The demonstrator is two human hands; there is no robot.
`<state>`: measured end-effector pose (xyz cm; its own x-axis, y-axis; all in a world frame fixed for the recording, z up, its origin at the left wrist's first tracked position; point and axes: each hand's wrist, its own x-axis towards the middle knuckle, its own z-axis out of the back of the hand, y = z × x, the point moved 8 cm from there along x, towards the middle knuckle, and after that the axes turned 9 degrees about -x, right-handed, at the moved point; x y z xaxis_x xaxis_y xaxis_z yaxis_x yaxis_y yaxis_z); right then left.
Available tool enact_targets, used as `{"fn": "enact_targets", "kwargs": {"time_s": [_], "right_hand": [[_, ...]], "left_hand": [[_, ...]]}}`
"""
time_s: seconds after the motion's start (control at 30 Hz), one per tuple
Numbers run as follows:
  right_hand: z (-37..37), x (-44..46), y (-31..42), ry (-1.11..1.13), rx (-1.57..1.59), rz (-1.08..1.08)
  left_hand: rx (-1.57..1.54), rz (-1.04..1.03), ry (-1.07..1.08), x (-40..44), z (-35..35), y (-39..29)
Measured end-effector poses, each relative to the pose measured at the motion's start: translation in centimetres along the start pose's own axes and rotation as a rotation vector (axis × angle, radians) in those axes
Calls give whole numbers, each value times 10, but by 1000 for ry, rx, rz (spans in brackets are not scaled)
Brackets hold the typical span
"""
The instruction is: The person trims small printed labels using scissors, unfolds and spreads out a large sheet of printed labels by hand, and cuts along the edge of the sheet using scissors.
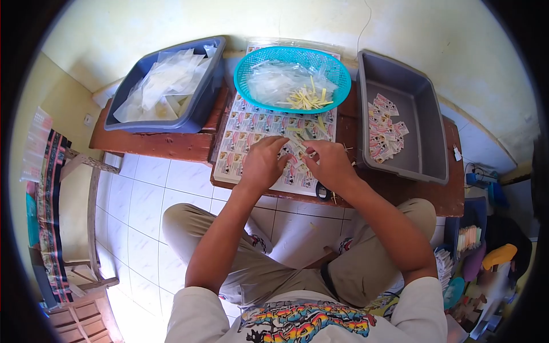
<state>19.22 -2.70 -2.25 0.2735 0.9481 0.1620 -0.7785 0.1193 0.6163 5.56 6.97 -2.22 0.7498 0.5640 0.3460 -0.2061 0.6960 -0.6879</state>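
Note:
Printed label sheets (234, 137) lie on the brown wooden table. Over their lower part, my left hand (265, 163) is bent with its fingers curled near small cut labels (293, 163); what it holds, if anything, is hidden. Close by on the right, my right hand (330, 163) has thumb and fingers drawn together beside a thin pale strip, and the thing between them is too small to name. Black scissor handles (323, 191) show at the table's front edge, just below my right hand.
A turquoise basket (243, 88) holds clear plastic and yellow strips. On the left, a blue-grey tub (189, 123) holds translucent bags. The grey tub (420, 126) on the right contains cut labels (386, 128). My knees are below the table (154, 143).

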Motion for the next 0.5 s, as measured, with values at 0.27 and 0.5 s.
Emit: {"fn": "enact_targets", "kwargs": {"time_s": [0.27, 0.5], "right_hand": [[-34, 3, -7, 120, -270, -87], [-33, 11, -2, 113, -303, -147]], "left_hand": [[141, -8, 46, -19, -21, 19], [162, -33, 43, -23, -27, 20]]}}
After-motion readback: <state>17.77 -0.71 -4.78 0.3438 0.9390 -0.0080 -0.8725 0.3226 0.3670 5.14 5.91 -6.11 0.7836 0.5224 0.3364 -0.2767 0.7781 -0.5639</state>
